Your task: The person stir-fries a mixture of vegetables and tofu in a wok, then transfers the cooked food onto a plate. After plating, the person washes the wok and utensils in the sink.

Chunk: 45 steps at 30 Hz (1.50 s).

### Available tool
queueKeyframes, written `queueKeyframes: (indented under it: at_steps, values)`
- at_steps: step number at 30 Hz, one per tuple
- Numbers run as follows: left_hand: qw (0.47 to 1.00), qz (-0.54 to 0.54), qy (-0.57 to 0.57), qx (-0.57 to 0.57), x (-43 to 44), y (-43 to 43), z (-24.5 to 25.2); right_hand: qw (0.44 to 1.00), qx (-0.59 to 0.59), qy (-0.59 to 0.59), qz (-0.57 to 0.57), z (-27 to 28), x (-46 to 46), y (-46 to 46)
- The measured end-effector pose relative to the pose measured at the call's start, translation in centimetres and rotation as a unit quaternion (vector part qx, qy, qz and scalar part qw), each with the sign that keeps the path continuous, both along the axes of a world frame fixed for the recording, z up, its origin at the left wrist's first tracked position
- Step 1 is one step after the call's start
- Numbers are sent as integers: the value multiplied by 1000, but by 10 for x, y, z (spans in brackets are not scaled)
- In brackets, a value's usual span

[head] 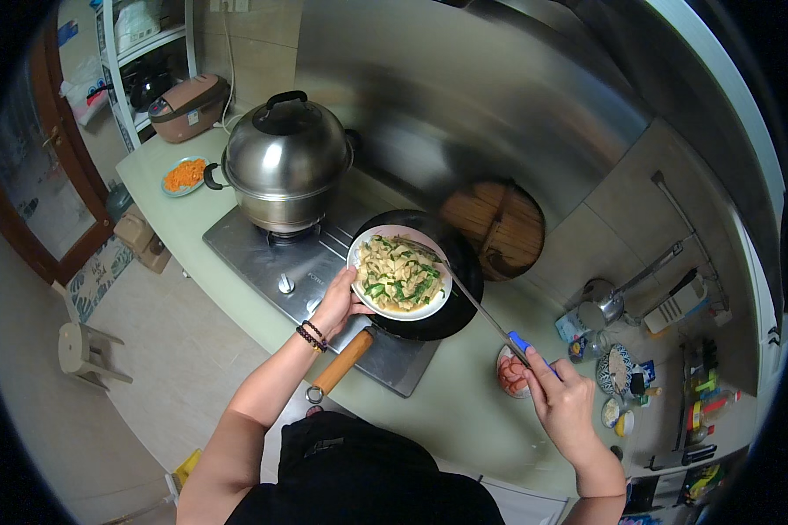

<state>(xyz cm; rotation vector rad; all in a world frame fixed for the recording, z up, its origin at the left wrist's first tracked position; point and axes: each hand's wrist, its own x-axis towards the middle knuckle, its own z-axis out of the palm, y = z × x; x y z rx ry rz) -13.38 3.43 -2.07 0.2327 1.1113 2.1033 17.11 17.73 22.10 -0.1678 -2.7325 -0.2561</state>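
My left hand (341,302) grips the near-left rim of a white plate (427,312) held over a black wok (459,321) with a wooden handle (345,364). Pale strips or pieces of food with chopped green stalks (397,275) fill the plate. In my right hand (558,394) is the blue grip of a long metal cooking utensil (479,305); its head lies at the plate's far edge, partly hidden by the food. What the wok holds is mostly hidden beneath the plate.
A lidded steel steamer pot (289,157) stands on the gas hob's (256,256) left burner. Behind the wok leans a round wooden lid (499,230). Shredded orange food fills a plate (165,187) at left. A bowl of sliced pink food (513,374) sits near my right hand, with several bowls and jars beyond.
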Motion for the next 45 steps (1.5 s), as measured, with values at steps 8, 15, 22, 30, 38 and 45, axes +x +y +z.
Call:
queueKeyframes:
  at_steps: [8,15,22,30,38,45]
  values:
    - [1000,-2,1,-1,-1,-4,0,990,-108,82,-25,-21,17,4]
    - [1000,9,-7,1,1,1,2,943,-297,148,-36,-44,30,41]
    - [999,42,0,6,9,-5,6,742,-618,214,-150,-72,43,64]
    - [991,136,-11,-10,24,-23,17,745,-612,-17,-264,-198,16,118]
    - [979,204,9,-27,41,-71,43,894,-440,-13,-88,-190,5,121]
    - [969,240,35,-43,51,-96,47,906,-403,-18,-125,-173,-38,141]
